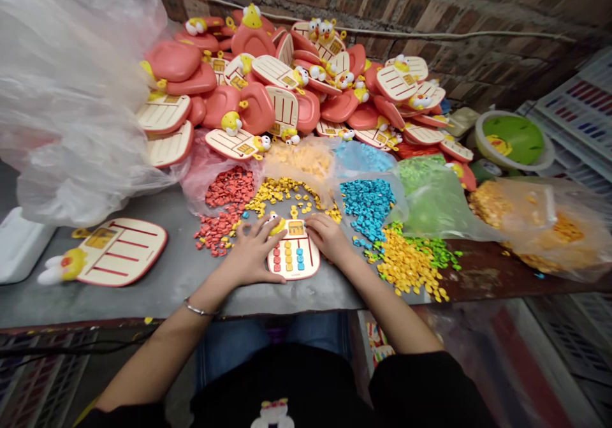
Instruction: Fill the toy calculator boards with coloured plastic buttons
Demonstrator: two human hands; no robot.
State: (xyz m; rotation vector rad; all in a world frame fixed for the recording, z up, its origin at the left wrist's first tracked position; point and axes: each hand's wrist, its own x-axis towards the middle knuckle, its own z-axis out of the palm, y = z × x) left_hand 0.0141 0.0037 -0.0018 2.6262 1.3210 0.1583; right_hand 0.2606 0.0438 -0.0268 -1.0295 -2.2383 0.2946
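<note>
A cream toy board point(312, 263) with a coral rim and a yellow animal head lies flat on the table in front of me. Red, yellow and blue beads sit in columns on its face. My left hand point(247, 249) spans the board's left side, thumb along the lower edge and fingers near the head, holding it. At the upper right edge, my right hand point(331, 236) has its fingers bent together over the board; anything between the fingertips is hidden. Just beyond lie loose red beads point(229, 192), yellow beads point(275, 189) and blue beads point(367, 205).
Another toy board point(127, 252) lies at the left. A heap of similar boards point(258, 106) rests against the brick wall. Yellow beads point(408, 262) and a green bag point(430, 198) are at the right. A large plastic bag point(76, 96) bulges on the left; a bowl point(514, 138) stands back right.
</note>
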